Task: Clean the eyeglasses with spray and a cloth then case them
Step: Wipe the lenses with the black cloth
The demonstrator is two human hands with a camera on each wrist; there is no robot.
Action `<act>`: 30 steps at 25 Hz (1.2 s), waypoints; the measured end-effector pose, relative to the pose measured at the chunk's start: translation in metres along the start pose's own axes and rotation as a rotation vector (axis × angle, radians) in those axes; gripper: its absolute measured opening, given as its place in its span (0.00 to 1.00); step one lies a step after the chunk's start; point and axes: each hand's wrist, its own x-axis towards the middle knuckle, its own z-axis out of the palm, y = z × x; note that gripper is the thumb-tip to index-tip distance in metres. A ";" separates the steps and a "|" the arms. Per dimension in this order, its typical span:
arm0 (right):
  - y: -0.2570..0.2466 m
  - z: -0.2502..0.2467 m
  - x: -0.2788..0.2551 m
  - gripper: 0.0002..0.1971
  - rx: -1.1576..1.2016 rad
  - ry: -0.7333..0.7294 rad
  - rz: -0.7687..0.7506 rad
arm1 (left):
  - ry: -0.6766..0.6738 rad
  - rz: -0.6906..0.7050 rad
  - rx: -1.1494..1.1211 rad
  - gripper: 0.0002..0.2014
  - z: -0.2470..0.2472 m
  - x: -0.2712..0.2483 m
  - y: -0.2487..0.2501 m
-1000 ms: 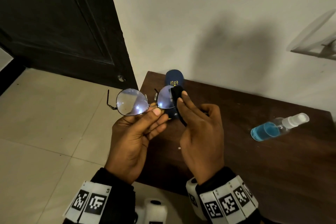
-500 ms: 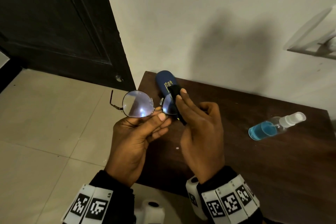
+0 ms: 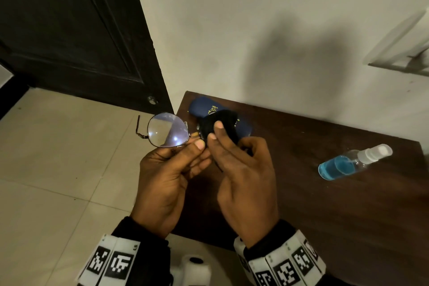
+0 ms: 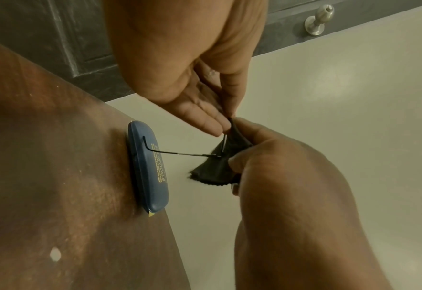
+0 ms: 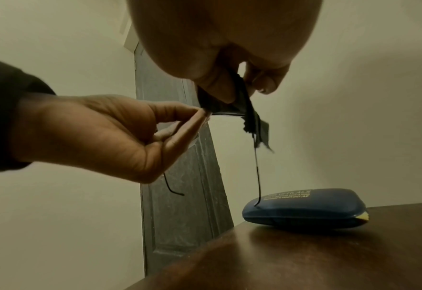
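Note:
Thin-framed eyeglasses [image 3: 168, 131] hang in the air over the table's left end, temples unfolded. My left hand [image 3: 183, 153] pinches them at the bridge, below the left lens. My right hand [image 3: 217, 133] pinches a black cloth [image 3: 220, 123] around the right lens, which the cloth hides. In the left wrist view the cloth [image 4: 220, 166] bunches round the frame and one temple [image 4: 180, 154] sticks out. A closed blue eyeglass case [image 3: 206, 109] lies behind the hands at the table's far left corner. A clear spray bottle [image 3: 348, 162] of blue liquid lies on its side at the right.
The dark wooden table [image 3: 325, 204] stands against a pale wall. Its left edge drops to a tiled floor [image 3: 58, 169]. A dark door [image 3: 69, 30] fills the upper left. The case [image 5: 304, 210] sits near the table's corner.
The cloth, earlier a narrow fold at the right lens's edge, now spreads over the whole right lens. Both hands and the glasses have shifted slightly.

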 end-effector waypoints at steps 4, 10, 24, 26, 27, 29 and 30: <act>0.007 0.002 0.004 0.26 -0.040 0.052 0.050 | 0.008 -0.007 -0.008 0.06 -0.003 0.002 0.001; -0.004 0.002 -0.002 0.25 -0.035 0.020 0.007 | -0.007 -0.004 -0.009 0.07 -0.004 0.002 0.002; 0.018 -0.025 0.017 0.17 0.502 0.220 0.269 | -0.129 0.227 0.436 0.07 -0.028 0.004 0.027; 0.012 -0.023 0.011 0.20 0.349 0.146 0.074 | -0.184 0.230 0.500 0.05 -0.034 0.005 0.029; 0.010 -0.021 0.009 0.21 0.289 0.089 0.004 | -0.216 0.242 0.528 0.08 -0.037 0.005 0.029; 0.005 -0.017 0.006 0.23 0.206 -0.020 -0.070 | -0.274 0.249 0.570 0.15 -0.040 0.006 0.027; 0.003 -0.015 0.004 0.24 0.185 -0.065 -0.092 | -0.282 0.244 0.588 0.16 -0.041 0.006 0.027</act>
